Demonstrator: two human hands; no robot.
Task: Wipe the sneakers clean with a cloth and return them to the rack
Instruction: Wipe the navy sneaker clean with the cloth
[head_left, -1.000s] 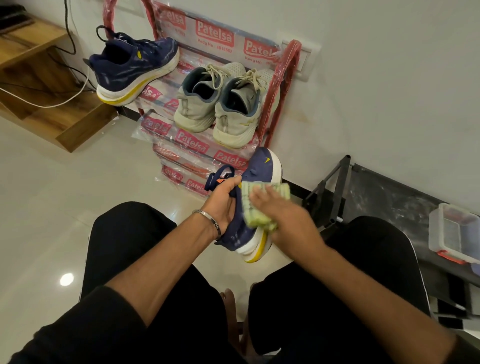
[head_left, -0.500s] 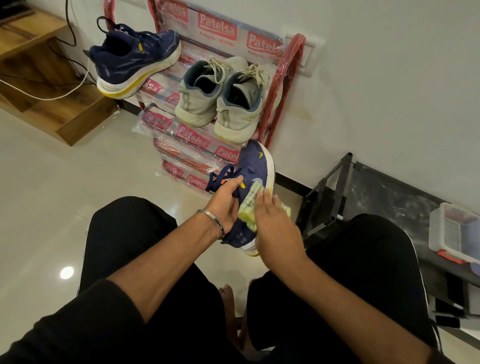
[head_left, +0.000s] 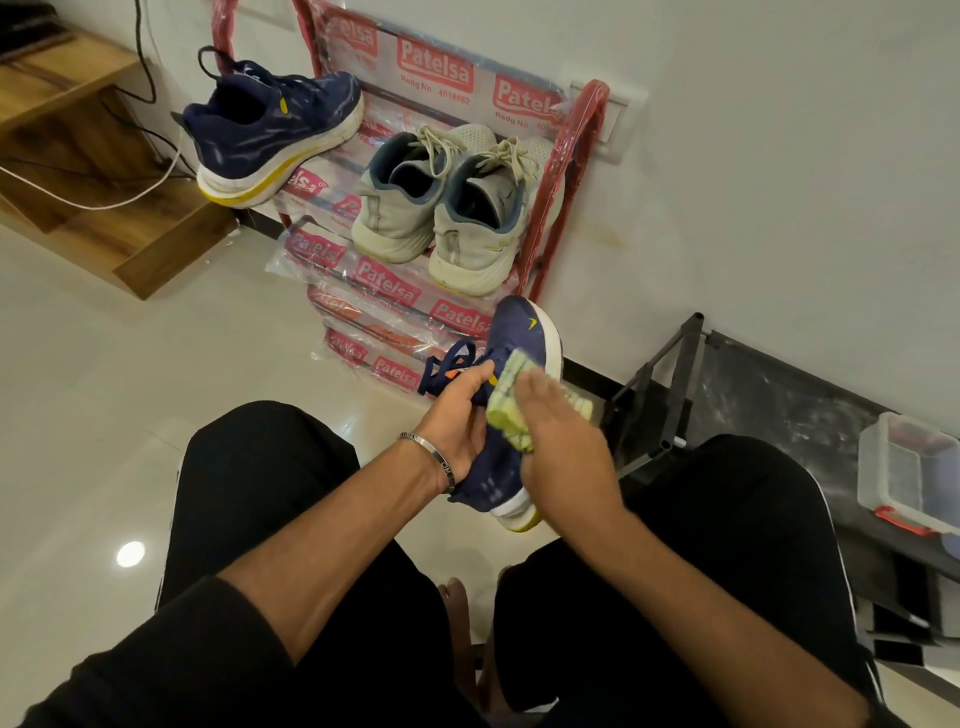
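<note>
My left hand (head_left: 457, 421) grips a navy sneaker (head_left: 524, 332) with a white and yellow sole at its collar, toe pointing up and away, above my knees. My right hand (head_left: 563, 441) presses a folded yellow-green cloth (head_left: 511, 402) against the side of that shoe, fingers lying over the cloth. The matching navy sneaker (head_left: 270, 135) sits on the upper left of the red rack (head_left: 582, 150). A pair of pale grey sneakers (head_left: 447, 208) rests on the same shelf to its right.
The rack's lower shelves are wrapped in printed plastic (head_left: 384, 291). A wooden step (head_left: 93, 171) with cables lies at the left. A black metal frame (head_left: 660, 395) and a clear plastic box (head_left: 904, 473) stand at the right by the wall. Glossy tile floor (head_left: 104, 389) spreads left.
My right hand slid the cloth up along the shoe's side and back down a little, a rubbing stroke. The left hand kept its hold on the sneaker.
</note>
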